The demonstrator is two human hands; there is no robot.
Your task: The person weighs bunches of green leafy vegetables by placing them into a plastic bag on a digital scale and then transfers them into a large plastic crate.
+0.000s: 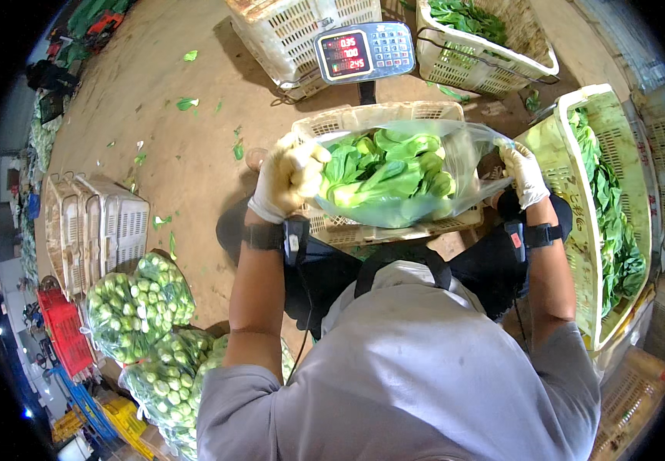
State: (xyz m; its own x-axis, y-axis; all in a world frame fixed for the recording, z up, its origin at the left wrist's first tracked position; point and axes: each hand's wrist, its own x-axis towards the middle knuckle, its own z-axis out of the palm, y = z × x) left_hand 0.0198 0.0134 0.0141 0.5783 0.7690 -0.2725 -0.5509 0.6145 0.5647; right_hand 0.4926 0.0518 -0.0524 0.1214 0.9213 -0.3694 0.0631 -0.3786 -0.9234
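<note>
A clear plastic bag (465,155) lies stretched between my two gloved hands, above a white slatted crate (332,233). Leafy bok choy (390,173) fills its left and middle part, while the film toward the right is loose and blurred. My left hand (289,176), in a pale glove, has its fingers curled at the bag's left end, against the greens. At the opposite end my right hand (523,170), gloved too, pinches the edge of the film. Just beyond the crate, a scale's display panel (364,53) shows lit red digits.
Ahead are an upturned white crate (303,34) and a crate (476,72) holding greens. A tilted crate (569,219) of leafy greens (615,242) stands close on my right. Several filled bags (136,311) and stacked crates (102,225) are at left. Leaf scraps (187,104) litter the floor.
</note>
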